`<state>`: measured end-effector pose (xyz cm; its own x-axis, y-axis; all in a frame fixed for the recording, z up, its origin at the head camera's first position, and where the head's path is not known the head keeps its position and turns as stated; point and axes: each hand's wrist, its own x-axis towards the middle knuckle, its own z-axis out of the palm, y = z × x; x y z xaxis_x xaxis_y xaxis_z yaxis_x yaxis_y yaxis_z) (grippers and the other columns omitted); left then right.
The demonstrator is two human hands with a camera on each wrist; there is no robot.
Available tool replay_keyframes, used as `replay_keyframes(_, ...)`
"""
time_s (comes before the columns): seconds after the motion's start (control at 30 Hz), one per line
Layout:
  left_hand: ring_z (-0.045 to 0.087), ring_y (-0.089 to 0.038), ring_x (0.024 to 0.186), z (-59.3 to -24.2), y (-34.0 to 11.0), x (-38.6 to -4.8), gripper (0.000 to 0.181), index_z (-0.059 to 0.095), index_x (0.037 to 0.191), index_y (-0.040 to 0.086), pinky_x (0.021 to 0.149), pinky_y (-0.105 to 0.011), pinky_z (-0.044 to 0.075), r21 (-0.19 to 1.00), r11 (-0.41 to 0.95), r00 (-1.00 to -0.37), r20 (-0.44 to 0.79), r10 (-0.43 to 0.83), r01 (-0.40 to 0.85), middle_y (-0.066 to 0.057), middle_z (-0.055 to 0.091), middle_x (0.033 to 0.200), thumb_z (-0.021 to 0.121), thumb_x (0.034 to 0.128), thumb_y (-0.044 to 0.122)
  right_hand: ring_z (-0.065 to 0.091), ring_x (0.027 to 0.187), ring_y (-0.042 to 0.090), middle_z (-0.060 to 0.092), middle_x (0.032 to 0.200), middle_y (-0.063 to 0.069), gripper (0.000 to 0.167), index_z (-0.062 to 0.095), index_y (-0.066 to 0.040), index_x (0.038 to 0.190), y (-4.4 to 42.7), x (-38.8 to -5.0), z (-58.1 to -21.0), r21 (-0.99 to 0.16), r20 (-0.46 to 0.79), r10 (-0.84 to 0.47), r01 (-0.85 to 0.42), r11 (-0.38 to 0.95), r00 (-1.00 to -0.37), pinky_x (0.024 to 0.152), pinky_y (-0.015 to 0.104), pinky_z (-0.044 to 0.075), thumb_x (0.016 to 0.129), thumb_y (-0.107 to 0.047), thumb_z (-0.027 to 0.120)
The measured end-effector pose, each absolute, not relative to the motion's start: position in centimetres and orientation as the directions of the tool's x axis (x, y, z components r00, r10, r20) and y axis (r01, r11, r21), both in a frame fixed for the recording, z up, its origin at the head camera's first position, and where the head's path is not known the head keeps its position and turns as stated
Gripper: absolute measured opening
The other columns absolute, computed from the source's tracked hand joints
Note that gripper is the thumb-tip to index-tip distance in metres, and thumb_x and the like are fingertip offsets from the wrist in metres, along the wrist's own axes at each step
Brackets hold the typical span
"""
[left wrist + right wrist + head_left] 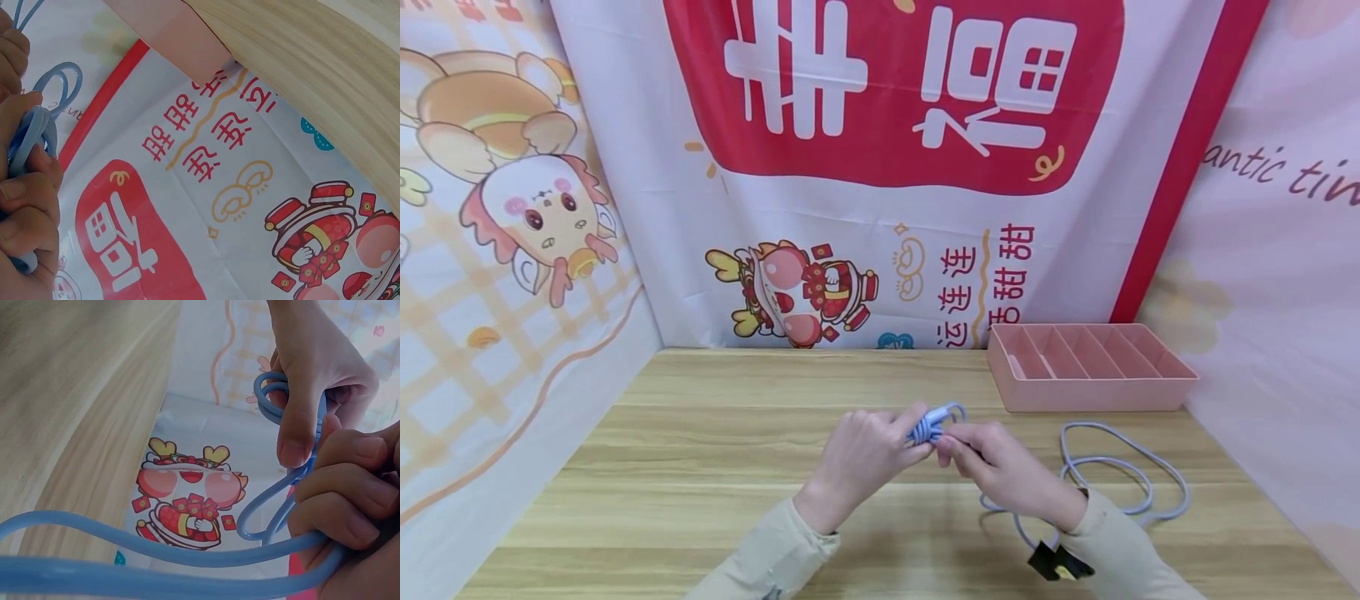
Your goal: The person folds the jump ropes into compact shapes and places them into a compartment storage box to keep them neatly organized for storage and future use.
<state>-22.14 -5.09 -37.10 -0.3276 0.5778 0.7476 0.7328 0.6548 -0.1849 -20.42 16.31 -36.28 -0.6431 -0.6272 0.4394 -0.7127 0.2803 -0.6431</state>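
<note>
A light blue cable (927, 427) is gathered into a small wound bundle between the two hands, above the table. My left hand (867, 457) grips the bundle, its thumb pressing along the coils in the right wrist view. Fingers of my right hand (1003, 467) curl round strands of the same cable (169, 550) just right of the bundle. A short loop (69, 81) sticks out past the bundle in the left wrist view. Loose lengths of the cable (1150, 454) trail from the right hand in wide loops over the table. The inside of the right palm is hidden.
A pink divided box (1097, 396) with several compartments stands at the back right of the wooden table (715, 467). Printed cloth (850, 200) hangs behind the table and along both sides. Something black (1060, 562) is by the right wrist.
</note>
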Motion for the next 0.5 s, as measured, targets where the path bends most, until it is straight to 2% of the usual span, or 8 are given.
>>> replay_keyframes(0.2, 0.027, 0.0, 0.041, -36.94, -5.16, -22.34, 0.024, 0.06, 0.093, 0.011, 0.036, -0.015, 0.018, -0.254, 0.638, -0.276, 0.743, 0.61, 0.727, 0.01, 0.036, 0.051, 0.076, 0.0841, 0.026, 0.039, 0.054, 0.002, 0.042, 0.064, -0.012, 0.023, 0.063, -0.013, 0.084, 16.38, -20.41, -36.04, -0.644, 0.422, -0.602, -0.691, 0.328, -0.678, 0.046, 0.021, 0.037, 0.104, -0.014, 0.052)
replay_keyframes(0.33, 0.028, 0.0, 0.041, -37.11, -5.43, -22.53, 0.024, 0.06, 0.094, 0.01, 0.035, -0.017, 0.018, -0.277, 0.638, -0.28, 0.724, 0.63, 0.719, 0.01, 0.039, 0.051, 0.076, 0.0831, 0.025, 0.041, 0.054, 0.003, 0.047, 0.065, -0.011, 0.016, 0.064, -0.017, 0.082, 16.44, -20.58, -36.05, -0.587, 0.435, -0.569, -0.699, 0.408, -0.697, 0.046, 0.021, 0.038, 0.098, -0.02, 0.064)
replay_keyframes(0.43, 0.03, 0.0, 0.042, -37.19, -5.67, -22.67, 0.026, 0.06, 0.093, 0.011, 0.035, -0.017, 0.019, -0.279, 0.644, -0.298, 0.71, 0.637, 0.712, 0.009, 0.042, 0.051, 0.077, 0.0818, 0.026, 0.044, 0.056, 0.003, 0.053, 0.07, -0.011, 0.006, 0.068, -0.014, 0.087, 16.53, -20.73, -36.16, -0.492, 0.498, -0.56, -0.748, 0.446, -0.662, 0.046, 0.02, 0.04, 0.091, -0.014, 0.073)
replay_keyframes(0.5, 0.029, 0.0, 0.042, -37.21, -5.77, -22.79, 0.027, 0.06, 0.092, 0.012, 0.035, -0.017, 0.019, -0.277, 0.649, -0.312, 0.701, 0.641, 0.709, 0.01, 0.042, 0.051, 0.078, 0.0816, 0.028, 0.045, 0.057, 0.002, 0.057, 0.074, -0.011, 0.008, 0.07, -0.011, 0.092, 16.58, -20.87, -36.26, -0.42, 0.548, -0.561, -0.784, 0.456, -0.62, 0.047, 0.019, 0.041, 0.088, -0.009, 0.076)
